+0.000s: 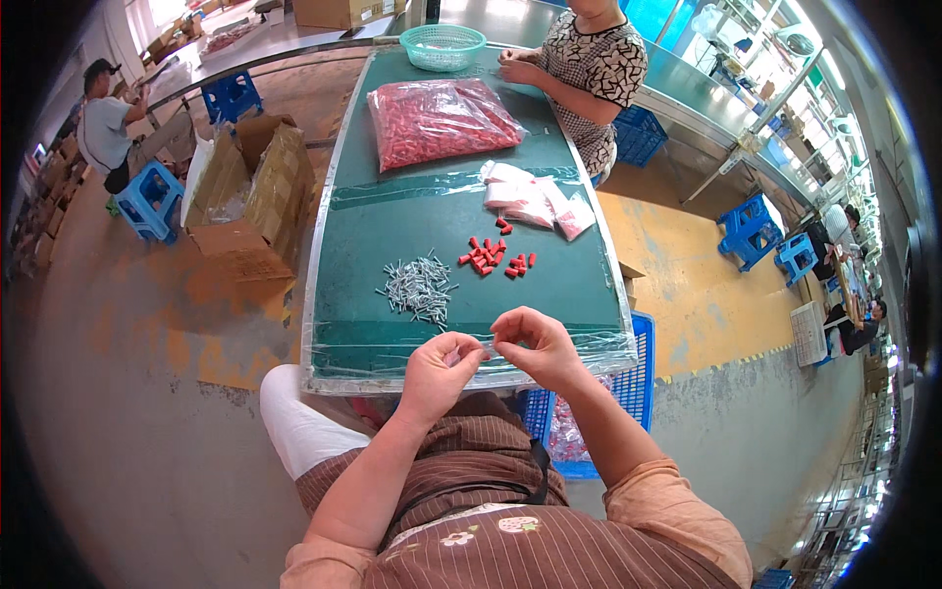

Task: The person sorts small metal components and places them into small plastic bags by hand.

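Both my hands meet over the near edge of the green table (363, 236). My left hand (439, 373) is closed in a pinch, thumb against fingers. My right hand (540, 348) faces it with thumb and fingertips curled together, almost touching the left. Something small and clear seems to lie between the fingertips, too faint to name. Just beyond my hands spreads a loose pile of small grey metal screws or pins (418, 290). To its right lie several short red plastic caps (482, 257) in loose clusters.
Behind the caps are small clear-and-white plastic bags (530, 199) and a large bag of red caps (440, 118). A green basket (442, 47) stands at the far end. A co-worker (592, 74) works at the far right. Below right is a blue crate (643, 368); left, an open carton (280, 196).
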Available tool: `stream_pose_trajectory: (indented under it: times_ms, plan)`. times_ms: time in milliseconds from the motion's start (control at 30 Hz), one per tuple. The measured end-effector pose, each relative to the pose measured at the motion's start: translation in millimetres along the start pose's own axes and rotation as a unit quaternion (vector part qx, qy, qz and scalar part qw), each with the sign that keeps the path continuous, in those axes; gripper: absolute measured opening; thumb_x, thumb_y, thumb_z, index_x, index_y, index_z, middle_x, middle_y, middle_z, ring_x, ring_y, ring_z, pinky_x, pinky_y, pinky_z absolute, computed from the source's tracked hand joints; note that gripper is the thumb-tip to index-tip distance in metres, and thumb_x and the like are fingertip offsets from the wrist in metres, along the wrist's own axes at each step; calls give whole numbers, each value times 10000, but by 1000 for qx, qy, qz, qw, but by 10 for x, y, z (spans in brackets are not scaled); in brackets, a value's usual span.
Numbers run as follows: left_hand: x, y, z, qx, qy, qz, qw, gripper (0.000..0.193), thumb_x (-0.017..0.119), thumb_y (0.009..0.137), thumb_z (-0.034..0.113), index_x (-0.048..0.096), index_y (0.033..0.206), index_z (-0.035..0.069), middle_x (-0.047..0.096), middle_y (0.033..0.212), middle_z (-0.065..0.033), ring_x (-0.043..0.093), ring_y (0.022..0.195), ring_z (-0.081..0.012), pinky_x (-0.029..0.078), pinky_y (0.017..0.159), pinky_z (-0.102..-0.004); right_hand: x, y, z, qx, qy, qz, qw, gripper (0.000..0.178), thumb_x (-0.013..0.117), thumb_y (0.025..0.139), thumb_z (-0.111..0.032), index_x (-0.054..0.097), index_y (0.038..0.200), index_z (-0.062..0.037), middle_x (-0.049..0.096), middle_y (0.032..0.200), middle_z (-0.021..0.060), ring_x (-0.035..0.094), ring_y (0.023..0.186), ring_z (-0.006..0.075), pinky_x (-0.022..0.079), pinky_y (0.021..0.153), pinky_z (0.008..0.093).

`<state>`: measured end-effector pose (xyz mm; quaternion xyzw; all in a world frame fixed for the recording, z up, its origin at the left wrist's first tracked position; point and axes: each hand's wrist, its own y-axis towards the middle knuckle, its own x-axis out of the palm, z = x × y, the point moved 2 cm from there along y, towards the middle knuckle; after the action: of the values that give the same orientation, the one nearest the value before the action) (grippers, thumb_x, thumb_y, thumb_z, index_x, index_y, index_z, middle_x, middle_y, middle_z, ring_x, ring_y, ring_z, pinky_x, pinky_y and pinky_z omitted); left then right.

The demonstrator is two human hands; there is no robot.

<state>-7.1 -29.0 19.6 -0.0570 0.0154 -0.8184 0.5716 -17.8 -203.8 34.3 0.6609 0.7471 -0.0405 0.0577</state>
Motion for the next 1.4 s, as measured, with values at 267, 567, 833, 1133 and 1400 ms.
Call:
stream_pose_trajectory:
  times_ms: [267,567,833,1133,1400]
  plan:
    - [93,3,-132,-19,-111,-54,992,93,626,879,70,622,944,4,600,797,5,515,692,-38,420,575,-181,-63,-158,-35,-26,-29,26,999,141,646,805,-1,588,934,4,615,858,40,590,802,95,488,740,250]
    - [-173,22,-286,-213,-550,-118,798,241,510,872,127,542,1075,1,550,916,-111,471,619,-138,399,449,-236,-1307,-1130,-567,101,-284,87,950,109,628,784,15,620,893,11,618,833,57,582,773,128,483,718,264]
    - [4,9,-247,-185,-462,-119,859,390,485,801,-11,457,1189,1,554,1023,-167,508,677,-168,435,487,-270,-789,-891,-431,-14,-242,161,957,132,634,790,-5,620,921,8,622,881,85,605,822,166,484,733,274]
    - [80,-113,-122,-128,-224,-99,961,439,469,951,77,307,1354,11,610,966,-111,508,585,-70,389,448,-183,115,-158,-200,-103,-230,26,967,163,644,828,-75,635,977,-10,580,1083,107,576,976,195,470,808,299]
    - [31,-119,-96,-115,-193,-68,972,355,603,906,115,493,1231,24,597,831,-13,469,602,-19,341,452,-163,74,-71,126,4,32,56,998,66,602,859,-34,562,871,17,618,963,82,568,742,94,491,691,252]
